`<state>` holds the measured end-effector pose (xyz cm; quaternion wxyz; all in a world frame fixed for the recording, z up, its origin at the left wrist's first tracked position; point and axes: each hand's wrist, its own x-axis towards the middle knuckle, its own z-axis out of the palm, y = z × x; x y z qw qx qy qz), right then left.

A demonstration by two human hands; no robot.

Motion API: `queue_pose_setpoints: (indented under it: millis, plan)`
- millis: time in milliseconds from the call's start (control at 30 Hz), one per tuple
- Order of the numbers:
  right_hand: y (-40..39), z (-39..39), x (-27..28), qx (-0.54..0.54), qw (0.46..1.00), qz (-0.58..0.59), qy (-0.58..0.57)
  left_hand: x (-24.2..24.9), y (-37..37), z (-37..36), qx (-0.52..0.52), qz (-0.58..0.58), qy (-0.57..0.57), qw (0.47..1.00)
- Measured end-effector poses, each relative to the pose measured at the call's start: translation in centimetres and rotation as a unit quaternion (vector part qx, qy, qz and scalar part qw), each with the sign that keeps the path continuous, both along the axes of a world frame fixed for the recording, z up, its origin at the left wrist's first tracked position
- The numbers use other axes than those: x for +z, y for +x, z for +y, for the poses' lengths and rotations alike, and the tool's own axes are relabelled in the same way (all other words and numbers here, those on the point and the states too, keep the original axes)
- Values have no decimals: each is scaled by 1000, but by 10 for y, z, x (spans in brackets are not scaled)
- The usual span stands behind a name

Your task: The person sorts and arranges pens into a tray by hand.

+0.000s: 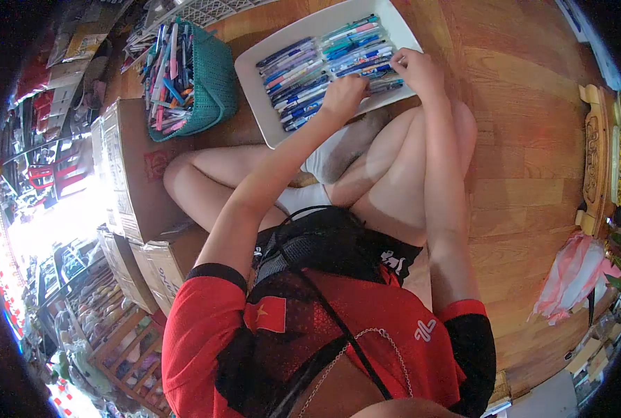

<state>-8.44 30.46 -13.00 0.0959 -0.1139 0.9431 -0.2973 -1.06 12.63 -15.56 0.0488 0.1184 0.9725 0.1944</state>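
A white tray [253, 95] holds pens in two side-by-side columns, the left pens [298, 66] and the right pens [356, 43], mostly blue, white, teal and pink. My left hand [344, 97] rests over the near part of the tray, at the gap between the columns. Its fingers are curled together, and what they grip is hidden. Over the tray's right edge, my right hand [418, 72] is closed, thumb and fingers pinched beside the ends of the right column. Anything in that pinch is too small to make out. Several pens lie between the two hands.
A teal woven basket [215, 87] full of loose pens stands left of the tray. Cardboard boxes [133, 167] sit beside my left knee. Wooden floor [516, 153] extends to the right, with a carved wooden piece [593, 160] and a pink-and-white plastic bag [568, 279] further over.
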Motion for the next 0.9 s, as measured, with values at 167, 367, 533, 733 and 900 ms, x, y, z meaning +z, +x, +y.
queue_pose_setpoints:
  millis: [167,367,533,733,900]
  plan:
    - [-1,-1,-13,66,997,-20,33,15,-4,6,43,-48,45,997]
    - [2,-6,-21,120,989,-40,81,-1,0,8,59,30,29,997]
    - [-1,-10,-17,141,979,-68,130,2,-1,2,62,-41,35,997]
    - [-3,-9,-18,134,981,-62,123,33,7,-13,69,-4,150,986]
    - [-1,-6,-16,135,977,-119,115,134,32,-80,202,164,185,948]
